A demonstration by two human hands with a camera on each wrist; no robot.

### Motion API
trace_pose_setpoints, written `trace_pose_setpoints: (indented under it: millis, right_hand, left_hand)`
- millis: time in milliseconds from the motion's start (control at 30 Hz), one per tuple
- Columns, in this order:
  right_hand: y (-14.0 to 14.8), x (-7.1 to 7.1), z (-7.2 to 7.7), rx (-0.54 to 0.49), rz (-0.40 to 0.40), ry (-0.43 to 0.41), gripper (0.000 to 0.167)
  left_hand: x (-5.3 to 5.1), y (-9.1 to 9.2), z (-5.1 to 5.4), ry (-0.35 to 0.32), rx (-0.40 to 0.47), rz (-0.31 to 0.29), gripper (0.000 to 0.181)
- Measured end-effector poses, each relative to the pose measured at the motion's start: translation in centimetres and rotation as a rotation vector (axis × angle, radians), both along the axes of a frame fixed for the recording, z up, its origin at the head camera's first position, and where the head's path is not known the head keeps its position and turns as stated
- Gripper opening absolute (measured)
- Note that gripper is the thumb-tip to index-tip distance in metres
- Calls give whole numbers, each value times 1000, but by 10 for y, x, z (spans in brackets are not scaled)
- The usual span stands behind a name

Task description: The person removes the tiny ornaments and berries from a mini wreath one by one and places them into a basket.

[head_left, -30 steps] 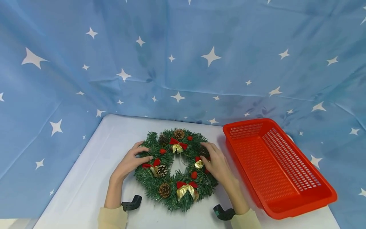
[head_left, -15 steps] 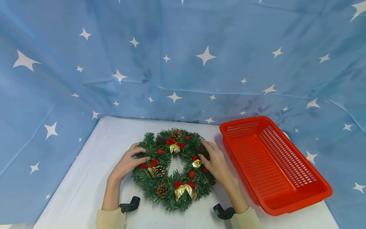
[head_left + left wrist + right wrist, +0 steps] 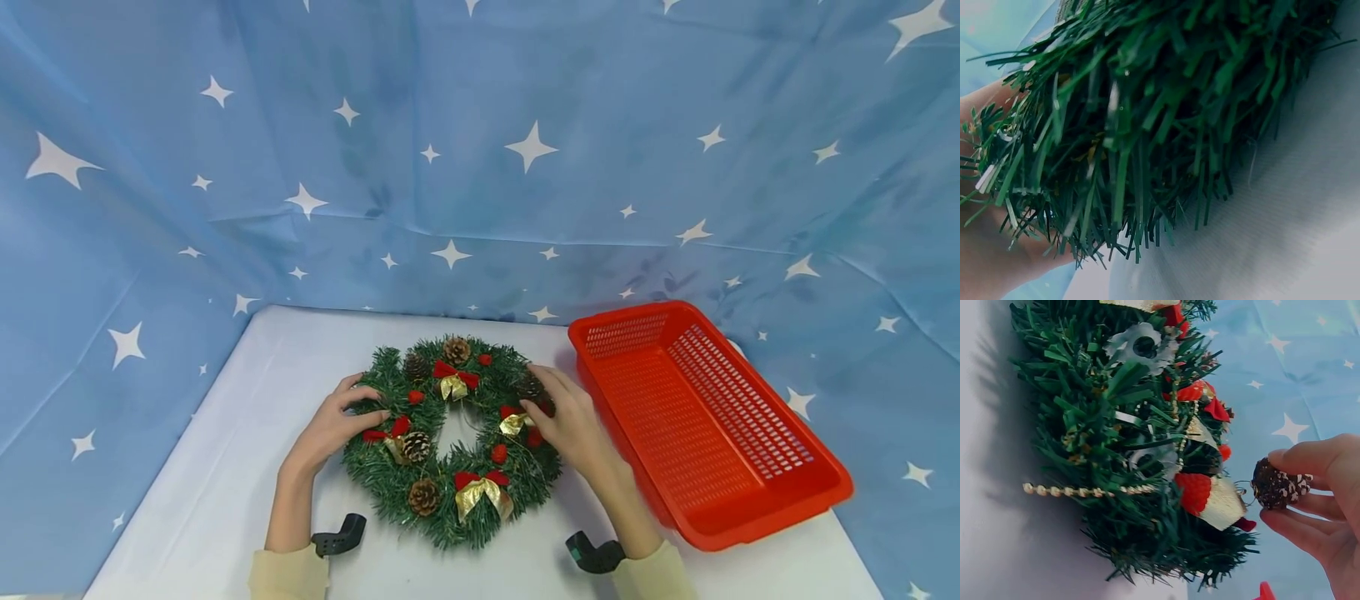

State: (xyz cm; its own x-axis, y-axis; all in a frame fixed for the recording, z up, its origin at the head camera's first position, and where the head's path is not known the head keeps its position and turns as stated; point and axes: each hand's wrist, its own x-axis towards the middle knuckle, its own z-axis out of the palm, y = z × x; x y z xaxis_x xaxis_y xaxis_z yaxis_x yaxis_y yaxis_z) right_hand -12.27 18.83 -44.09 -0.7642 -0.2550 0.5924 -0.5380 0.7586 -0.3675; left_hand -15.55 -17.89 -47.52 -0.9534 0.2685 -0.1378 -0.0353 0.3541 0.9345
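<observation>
A green Christmas wreath point(image 3: 480, 517) lies on the white table, decorated with pine cones, red berries, and red and gold bows. At its left side, my left hand point(image 3: 330, 425) grips the greenery between thumb and fingers; in the left wrist view, the green tinsel point(image 3: 1147, 125) hides most of that hand. My right hand point(image 3: 573, 425) is at the wreath's upper right. Its thumb and fingers pinch a dark pine cone point(image 3: 1275, 484), with a thin wire loop showing at the cone's base. Beside the cone are a red berry point(image 3: 1194, 492) and a gold ribbon point(image 3: 1222, 503).
A red plastic basket point(image 3: 675, 433) with perforated walls stands on the table to the right of the wreath. Behind the table hangs a blue curtain point(image 3: 480, 208) with white stars. Each wrist wears a black camera mount, such as the left mount point(image 3: 341, 535).
The head view has shifted, so basket and wreath sit farther left in it. Relative to the wreath, my right hand has moved slightly right and away; my left hand keeps its place.
</observation>
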Motion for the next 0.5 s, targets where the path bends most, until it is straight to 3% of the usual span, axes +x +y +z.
trace_pose_setpoints:
  millis: [500]
  right_hand:
    - [8, 15, 22, 24, 25, 32, 58]
  left_hand:
    - [-1, -1, 0, 9, -13, -10, 36]
